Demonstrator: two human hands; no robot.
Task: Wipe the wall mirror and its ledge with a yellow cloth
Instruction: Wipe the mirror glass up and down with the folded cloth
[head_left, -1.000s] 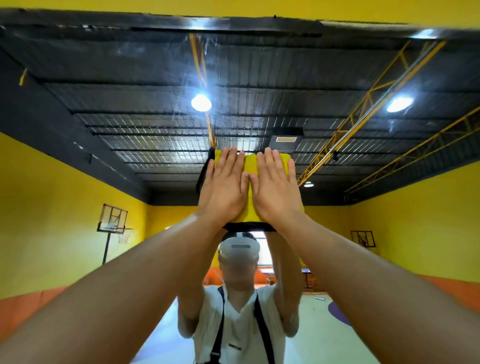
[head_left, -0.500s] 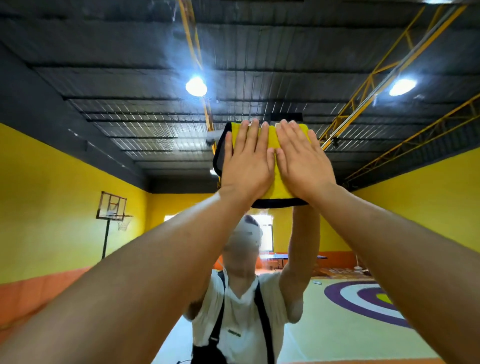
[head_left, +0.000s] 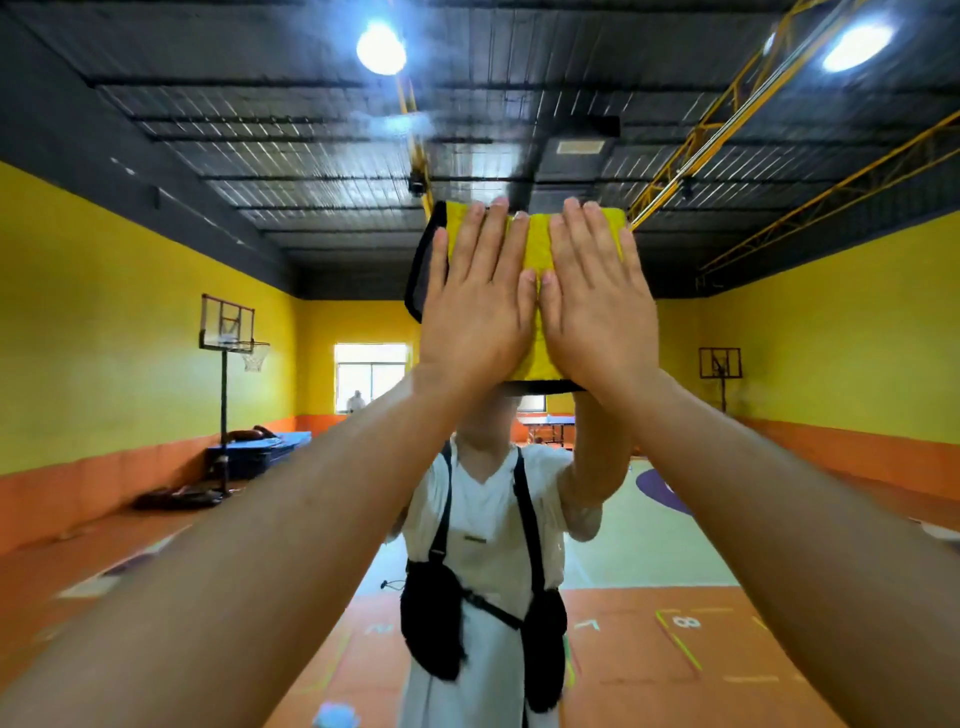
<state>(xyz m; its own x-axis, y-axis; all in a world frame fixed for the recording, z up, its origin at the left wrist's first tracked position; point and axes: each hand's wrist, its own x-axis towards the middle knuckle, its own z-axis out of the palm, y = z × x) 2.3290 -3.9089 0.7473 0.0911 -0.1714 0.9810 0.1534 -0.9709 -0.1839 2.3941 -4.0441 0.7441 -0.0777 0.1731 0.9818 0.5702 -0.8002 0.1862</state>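
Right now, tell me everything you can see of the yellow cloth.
The cloth is bright yellow and folded into a rectangle; a black edge shows along its left and bottom sides. It lies flat against the mirror. The left hand and right hand press on it side by side, fingers straight, covering most of it.

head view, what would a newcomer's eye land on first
Two flat hands, the left hand and right hand, press a yellow cloth against the mirror at centre, side by side. Around them the glass reflects a yellow-walled gym, with a bright ceiling lamp at top.
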